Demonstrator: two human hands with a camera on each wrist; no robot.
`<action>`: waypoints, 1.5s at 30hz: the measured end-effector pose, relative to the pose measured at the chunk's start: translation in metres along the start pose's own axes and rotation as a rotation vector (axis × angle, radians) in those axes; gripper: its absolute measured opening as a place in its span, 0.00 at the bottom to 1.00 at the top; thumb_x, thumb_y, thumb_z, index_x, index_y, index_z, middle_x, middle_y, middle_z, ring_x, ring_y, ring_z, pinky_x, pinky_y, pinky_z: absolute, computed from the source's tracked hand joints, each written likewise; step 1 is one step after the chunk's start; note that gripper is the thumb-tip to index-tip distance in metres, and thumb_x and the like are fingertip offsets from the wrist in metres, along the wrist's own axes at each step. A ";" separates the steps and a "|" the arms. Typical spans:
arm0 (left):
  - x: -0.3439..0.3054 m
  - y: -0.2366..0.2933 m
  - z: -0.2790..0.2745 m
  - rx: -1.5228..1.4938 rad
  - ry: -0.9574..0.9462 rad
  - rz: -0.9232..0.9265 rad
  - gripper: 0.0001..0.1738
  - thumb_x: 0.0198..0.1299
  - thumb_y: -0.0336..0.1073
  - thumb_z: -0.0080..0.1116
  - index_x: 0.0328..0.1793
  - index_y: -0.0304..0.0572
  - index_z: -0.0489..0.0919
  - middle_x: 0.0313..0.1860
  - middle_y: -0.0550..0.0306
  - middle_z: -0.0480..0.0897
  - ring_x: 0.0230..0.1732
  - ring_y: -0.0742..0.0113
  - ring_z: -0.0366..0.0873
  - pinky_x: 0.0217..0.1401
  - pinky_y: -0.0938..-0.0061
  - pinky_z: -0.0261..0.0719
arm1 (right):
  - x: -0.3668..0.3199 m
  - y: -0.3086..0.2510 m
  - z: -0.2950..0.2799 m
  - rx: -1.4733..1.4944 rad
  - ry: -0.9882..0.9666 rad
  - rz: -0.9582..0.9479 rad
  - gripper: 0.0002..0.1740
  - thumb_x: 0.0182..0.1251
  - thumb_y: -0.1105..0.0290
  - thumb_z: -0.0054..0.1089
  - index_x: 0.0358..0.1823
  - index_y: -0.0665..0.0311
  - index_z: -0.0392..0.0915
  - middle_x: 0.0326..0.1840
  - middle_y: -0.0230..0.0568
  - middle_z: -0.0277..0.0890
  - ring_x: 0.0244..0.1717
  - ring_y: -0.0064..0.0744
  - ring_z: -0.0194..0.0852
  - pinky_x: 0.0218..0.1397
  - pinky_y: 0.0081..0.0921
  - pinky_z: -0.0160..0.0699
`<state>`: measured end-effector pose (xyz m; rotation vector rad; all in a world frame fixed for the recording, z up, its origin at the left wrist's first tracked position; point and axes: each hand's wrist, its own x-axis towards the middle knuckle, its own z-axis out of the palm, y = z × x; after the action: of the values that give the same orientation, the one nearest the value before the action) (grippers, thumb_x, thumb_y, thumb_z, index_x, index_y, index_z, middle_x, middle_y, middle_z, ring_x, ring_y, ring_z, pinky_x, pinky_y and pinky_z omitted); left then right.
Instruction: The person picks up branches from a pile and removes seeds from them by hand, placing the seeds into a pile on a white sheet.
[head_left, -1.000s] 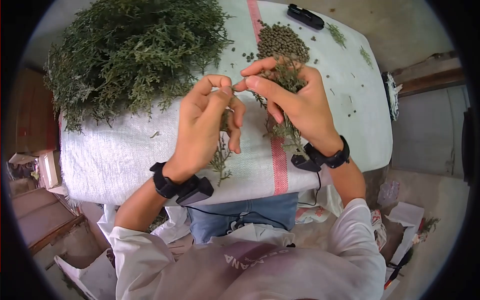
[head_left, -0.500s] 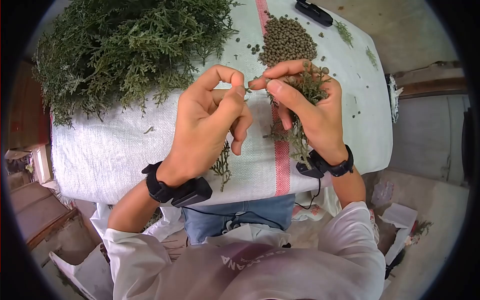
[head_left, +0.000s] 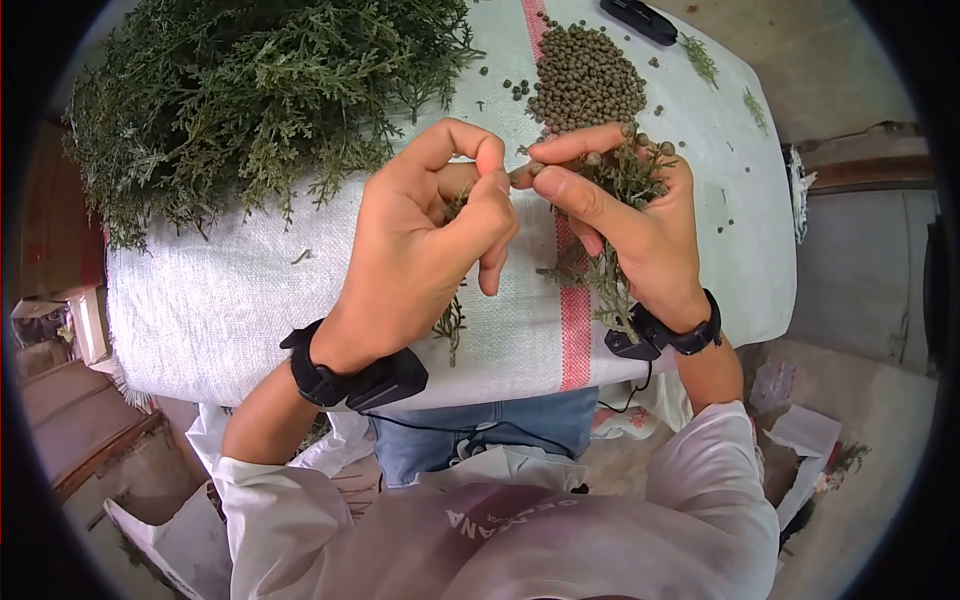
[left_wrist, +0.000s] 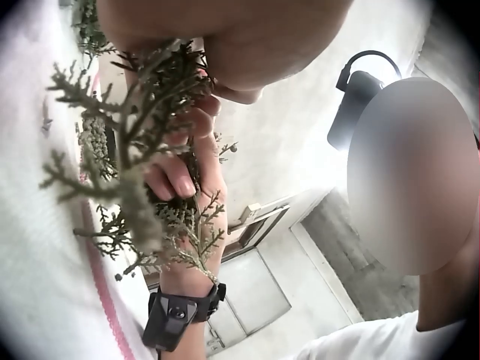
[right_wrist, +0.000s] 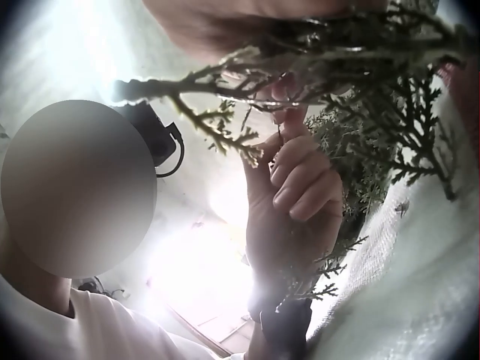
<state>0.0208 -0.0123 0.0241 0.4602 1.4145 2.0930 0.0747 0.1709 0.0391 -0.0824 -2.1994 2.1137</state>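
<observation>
My left hand (head_left: 425,240) pinches at its thumb and index fingertips, right beside the right hand's fingertips. A thin evergreen sprig (head_left: 451,322) hangs below the left palm. Scaly leafy sprigs (head_left: 608,285) run through my right hand (head_left: 640,225), whose fingers curl round them. Several small round cones (head_left: 667,148) show on these sprigs above the right palm. Between the right thumb and index finger is one small brownish cone (head_left: 537,170). In the left wrist view, the nearby sprig (left_wrist: 139,142) partly hides the right hand (left_wrist: 196,150). The left hand (right_wrist: 296,195) appears behind sprigs in the right wrist view.
A large heap of green branches (head_left: 270,110) lies at the back left on a white woven sack (head_left: 220,300). Behind the right hand is a pile of round cones (head_left: 588,80). A black case (head_left: 640,18) and loose sprigs (head_left: 700,60) lie at the back right.
Both hands appear slightly farther right in the head view, still fingertip to fingertip. The left hand has turned a little, and more of the cones above the right palm now show.
</observation>
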 end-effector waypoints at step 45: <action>-0.004 -0.002 0.005 0.036 0.019 0.030 0.05 0.71 0.26 0.53 0.47 0.38 0.69 0.24 0.67 0.78 0.19 0.87 0.65 0.20 0.88 0.63 | -0.004 -0.002 0.007 0.087 0.019 0.140 0.10 0.66 0.73 0.70 0.44 0.69 0.82 0.25 0.31 0.78 0.17 0.14 0.63 0.20 0.15 0.57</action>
<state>0.0275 -0.0105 0.0241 0.4799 1.4668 2.1032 0.0783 0.1632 0.0403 -0.2569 -2.1469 2.2668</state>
